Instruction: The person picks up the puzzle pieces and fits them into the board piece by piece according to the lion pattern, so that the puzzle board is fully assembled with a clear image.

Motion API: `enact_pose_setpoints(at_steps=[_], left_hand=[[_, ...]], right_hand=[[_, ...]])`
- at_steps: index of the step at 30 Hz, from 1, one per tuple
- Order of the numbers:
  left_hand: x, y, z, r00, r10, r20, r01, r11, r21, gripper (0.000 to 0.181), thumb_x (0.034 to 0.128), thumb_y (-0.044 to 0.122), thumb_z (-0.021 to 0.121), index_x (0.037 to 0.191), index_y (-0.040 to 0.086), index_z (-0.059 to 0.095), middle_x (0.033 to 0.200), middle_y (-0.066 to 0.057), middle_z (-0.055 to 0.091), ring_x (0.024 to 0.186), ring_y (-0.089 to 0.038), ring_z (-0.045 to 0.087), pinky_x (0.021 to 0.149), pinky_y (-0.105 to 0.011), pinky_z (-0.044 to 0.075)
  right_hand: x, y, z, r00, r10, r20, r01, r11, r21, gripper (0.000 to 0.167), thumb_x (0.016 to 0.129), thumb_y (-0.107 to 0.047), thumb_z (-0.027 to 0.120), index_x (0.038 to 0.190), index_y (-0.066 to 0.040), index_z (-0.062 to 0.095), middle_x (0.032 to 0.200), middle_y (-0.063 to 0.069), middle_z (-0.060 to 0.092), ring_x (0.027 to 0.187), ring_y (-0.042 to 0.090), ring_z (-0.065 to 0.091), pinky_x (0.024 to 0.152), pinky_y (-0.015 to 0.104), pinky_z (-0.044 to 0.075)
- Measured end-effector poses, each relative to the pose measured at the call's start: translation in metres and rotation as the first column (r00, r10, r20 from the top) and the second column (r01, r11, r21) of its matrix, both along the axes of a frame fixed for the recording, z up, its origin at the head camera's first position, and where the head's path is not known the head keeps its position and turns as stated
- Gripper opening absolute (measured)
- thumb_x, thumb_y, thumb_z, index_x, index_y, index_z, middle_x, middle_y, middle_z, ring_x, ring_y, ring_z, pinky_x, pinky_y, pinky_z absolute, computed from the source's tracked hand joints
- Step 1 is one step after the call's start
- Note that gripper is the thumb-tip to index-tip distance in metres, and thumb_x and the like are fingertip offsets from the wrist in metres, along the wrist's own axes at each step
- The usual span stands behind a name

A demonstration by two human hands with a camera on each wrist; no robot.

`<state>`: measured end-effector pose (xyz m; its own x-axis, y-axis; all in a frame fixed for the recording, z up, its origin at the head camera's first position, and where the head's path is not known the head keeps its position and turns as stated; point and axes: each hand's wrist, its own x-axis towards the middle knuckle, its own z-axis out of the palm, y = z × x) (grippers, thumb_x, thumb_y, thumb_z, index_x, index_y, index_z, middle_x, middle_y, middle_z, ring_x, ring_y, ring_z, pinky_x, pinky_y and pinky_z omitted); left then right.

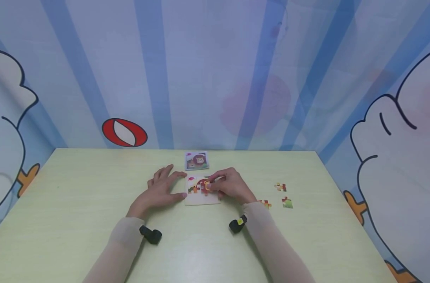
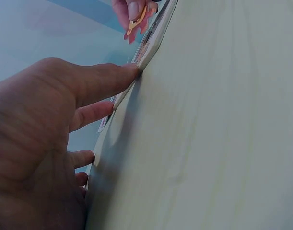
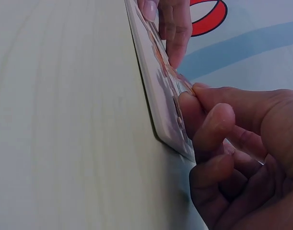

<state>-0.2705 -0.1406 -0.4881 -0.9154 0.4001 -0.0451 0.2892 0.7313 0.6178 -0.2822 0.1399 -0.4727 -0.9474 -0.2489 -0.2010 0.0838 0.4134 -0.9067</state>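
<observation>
A white puzzle board (image 1: 202, 200) lies on the table, with a few jigsaw pieces showing a lion picture set on it. Over the board, my right hand (image 1: 233, 185) pinches a red and orange puzzle piece (image 2: 140, 25) between thumb and fingertips. In the right wrist view that piece is tilted above the board surface, its lower edge close to the other pieces. My left hand (image 1: 160, 192) lies at the board's left side, fingers spread; thumb and index fingertip touch the board's edge, while the other fingers rest toward the table.
Just behind the board lies a lion picture card (image 1: 197, 161). To the right are loose puzzle pieces: one orange (image 1: 280, 187), one with green (image 1: 287, 203), and one (image 1: 265, 204) partly hidden by my right sleeve. A printed curtain hangs behind the table (image 1: 94, 177).
</observation>
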Motion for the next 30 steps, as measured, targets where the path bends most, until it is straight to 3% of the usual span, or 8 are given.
enact_pose_setpoints(at_steps=[19, 30], left_hand=[[0.002, -0.001, 0.001, 1.000, 0.007, 0.013, -0.007, 1.000, -0.004, 0.066, 0.0974, 0.043, 0.072, 0.157, 0.024, 0.050, 0.180, -0.024, 0.012, 0.163, -0.054, 0.005, 0.121, -0.084, 0.011], [0.001, 0.002, 0.001, 0.999, 0.017, 0.030, -0.016, 1.000, -0.019, 0.068, 0.0971, 0.043, 0.073, 0.158, 0.026, 0.049, 0.181, -0.022, 0.011, 0.164, -0.053, 0.005, 0.122, -0.082, 0.011]], right_hand=[[-0.006, -0.015, -0.002, 1.000, 0.002, -0.003, -0.002, 0.998, 0.066, 0.010, 0.090, -0.013, 0.084, 0.100, -0.010, 0.085, 0.070, 0.005, 0.077, 0.040, 0.011, 0.053, 0.047, 0.024, 0.046], [-0.009, -0.024, 0.002, 0.999, -0.043, -0.017, 0.046, 0.981, 0.186, 0.009, 0.089, -0.015, 0.086, 0.095, -0.011, 0.080, 0.073, 0.004, 0.074, 0.043, 0.012, 0.049, 0.048, 0.025, 0.042]])
